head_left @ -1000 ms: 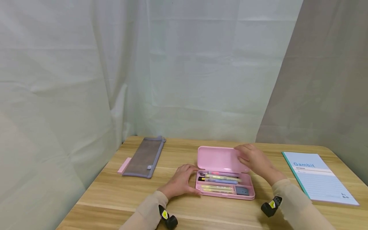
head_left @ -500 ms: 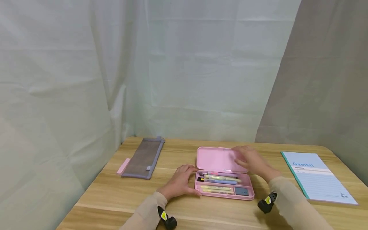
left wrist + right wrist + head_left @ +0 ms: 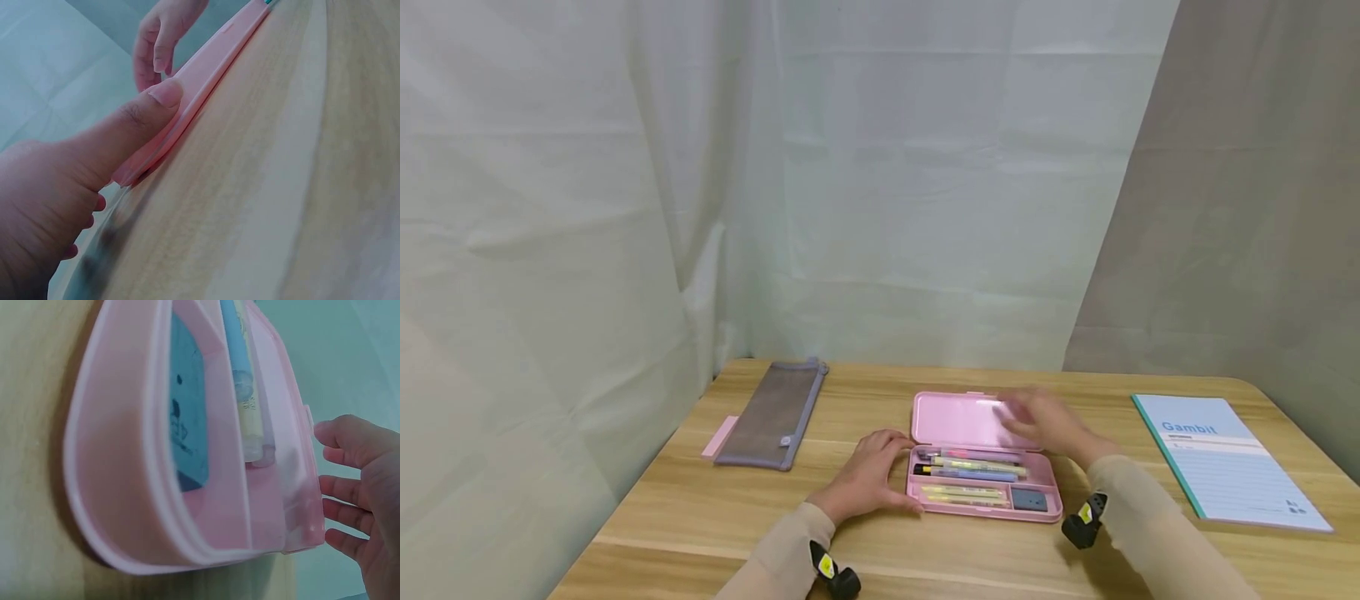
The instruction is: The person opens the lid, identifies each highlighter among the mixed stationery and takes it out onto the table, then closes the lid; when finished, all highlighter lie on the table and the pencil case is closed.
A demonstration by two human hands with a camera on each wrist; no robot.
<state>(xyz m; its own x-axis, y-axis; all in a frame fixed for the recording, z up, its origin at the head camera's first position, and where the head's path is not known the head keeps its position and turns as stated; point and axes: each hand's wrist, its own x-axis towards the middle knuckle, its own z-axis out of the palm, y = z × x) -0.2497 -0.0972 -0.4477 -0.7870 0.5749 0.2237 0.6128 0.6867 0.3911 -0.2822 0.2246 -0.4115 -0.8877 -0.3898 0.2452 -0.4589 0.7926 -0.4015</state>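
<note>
A pink pencil case (image 3: 985, 515) lies on the table with its lid (image 3: 958, 417) tipped back on the far side. Inside, several pens (image 3: 977, 472) fill the rear compartment. Thin yellow sticks (image 3: 966, 496) and a dark block (image 3: 1028, 499), perhaps an eraser, sit in front. My left hand (image 3: 868, 475) holds the case's left end, thumb at the front corner, fingers at the rear. In the left wrist view its thumb (image 3: 137, 119) presses the case's wall. My right hand (image 3: 1052, 425), blurred, is at the lid's right part; in the right wrist view its loose fingers (image 3: 347, 487) reach the lid's outer edge.
A grey mesh zip pouch (image 3: 771, 417) lies at the left of the table, partly over a pink strip (image 3: 721, 437). To the right is a notebook (image 3: 1228, 467) marked "Gambit". Pale curtains (image 3: 925, 208) hang behind the table (image 3: 925, 567).
The lid has sunk lower toward the back. My right hand has moved slightly left and down with it. The left hand has kept its place at the case's end.
</note>
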